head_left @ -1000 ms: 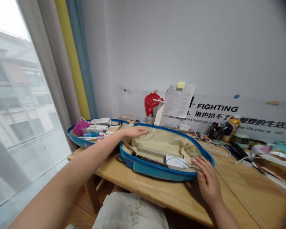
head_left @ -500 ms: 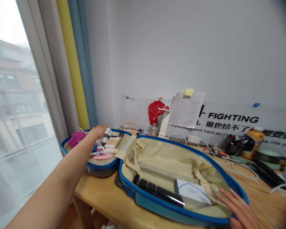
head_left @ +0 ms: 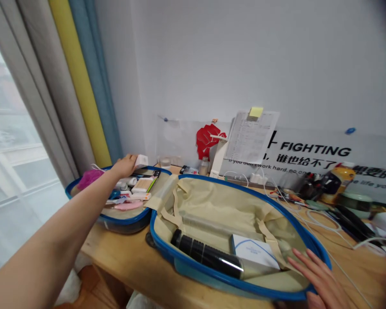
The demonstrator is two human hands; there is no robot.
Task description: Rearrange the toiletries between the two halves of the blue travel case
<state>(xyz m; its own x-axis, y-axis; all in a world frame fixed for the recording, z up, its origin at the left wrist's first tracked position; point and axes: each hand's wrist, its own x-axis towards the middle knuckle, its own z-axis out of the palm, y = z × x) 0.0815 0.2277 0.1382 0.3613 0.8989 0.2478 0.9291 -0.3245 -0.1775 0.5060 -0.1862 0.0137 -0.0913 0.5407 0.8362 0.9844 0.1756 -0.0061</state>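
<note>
Left hand point(head_left: 125, 166) at the far rim of the blue suitcase shell point(head_left: 128, 222), fingers on a small white box point(head_left: 142, 161); I can't tell if they grip it. Right hand point(head_left: 320, 281) spread wide inside the other shell point(head_left: 193, 271). Risk: a loose hold could drop the box behind the rim.

A home study corner, wooden desk point(head_left: 116, 249), long window curtains point(head_left: 79, 86), motivational wall poster point(head_left: 312, 150)

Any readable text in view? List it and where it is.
Wall banner: "FIGHTING"
Same banner: "谁也给不了"
Same banner: "If you don't work hard, no one", the rest unreadable
Paper sheet: too small to read
White box: too blurred to read
Yellow bottle: label too blurred to read
</note>
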